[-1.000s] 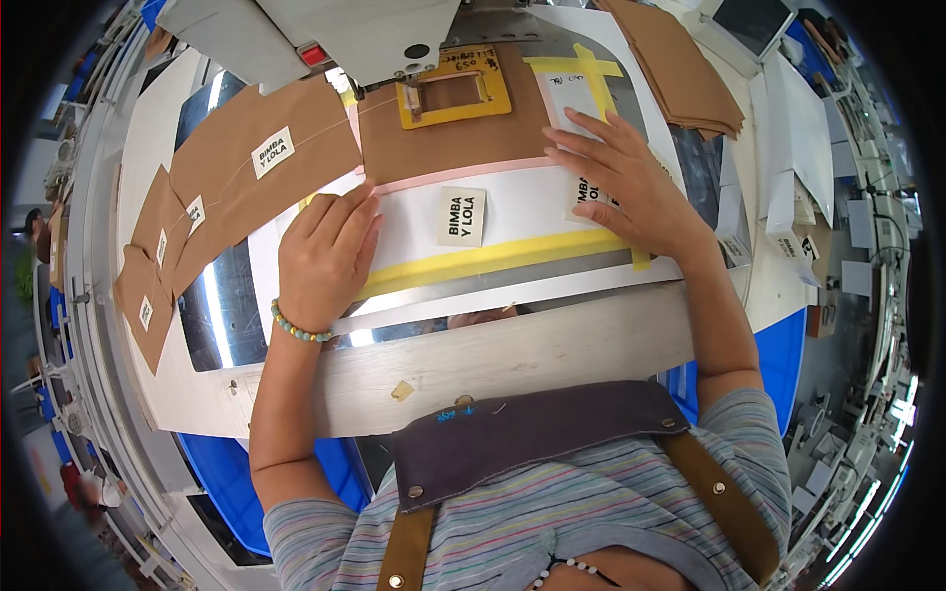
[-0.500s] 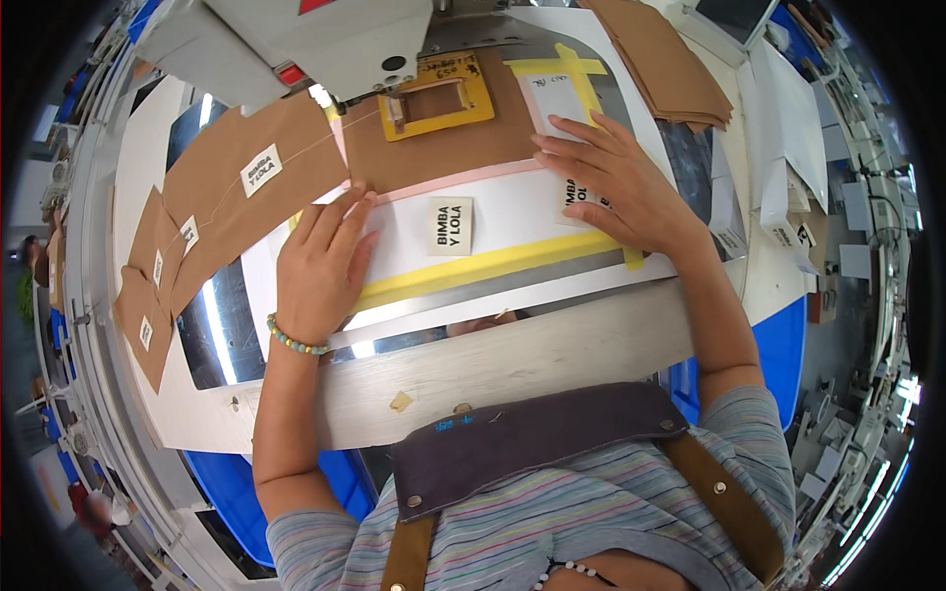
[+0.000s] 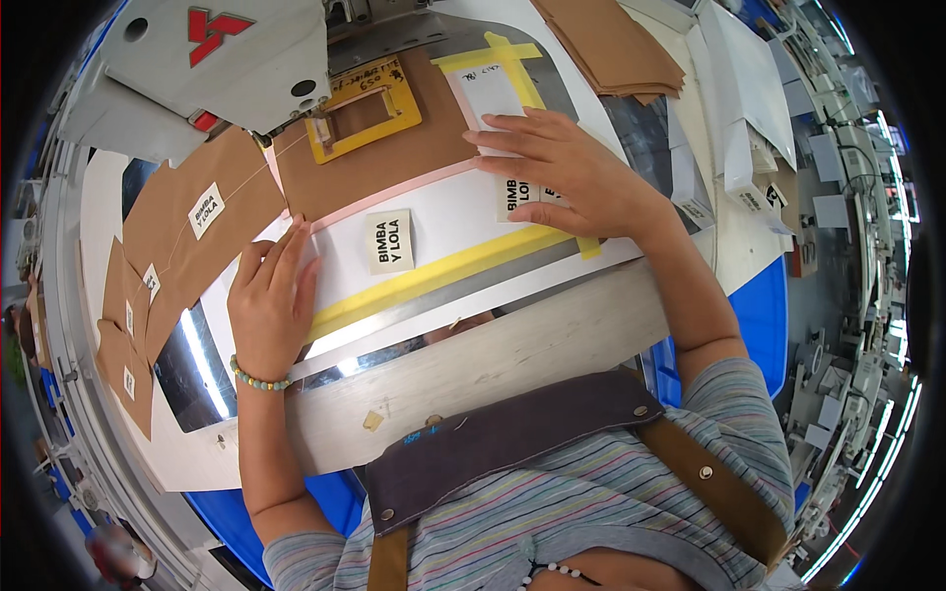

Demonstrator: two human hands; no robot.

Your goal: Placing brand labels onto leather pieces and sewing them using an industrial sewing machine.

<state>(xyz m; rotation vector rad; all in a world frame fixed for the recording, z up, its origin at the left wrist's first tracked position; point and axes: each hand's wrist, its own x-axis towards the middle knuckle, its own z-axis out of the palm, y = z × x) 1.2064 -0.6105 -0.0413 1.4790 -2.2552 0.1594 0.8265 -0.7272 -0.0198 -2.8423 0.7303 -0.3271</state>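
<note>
Here, a brown panel (image 3: 379, 165) runs lengthwise left-to-right beneath a yellow template frame (image 3: 370, 141); right grip (image 3: 581, 187) splayed, left grip's (image 3: 271, 295) hold unclear.

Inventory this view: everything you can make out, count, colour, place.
Machine head: 1, light grey, upper left
Frame: 1, yellow, on brown panel
Brown panel: 1, pink-edged, upper middle
Labelled pieces: about four, brown, overlapping, left
Stack: 1, brown, upper right
Loose labels: one clear, others partly covered, pale, on white sheet
White sheet: 1, white, centre
Tape: several strips, yellow, around sheet
Box: at least one, white, right
Bins: two showing, blue, below bench
Bench: 1, pale, beneath
Apron: 1, dark, on person
Left hand: 1, bare, at panel's near-left corner
Right hand: 1, bare, over labels
</note>
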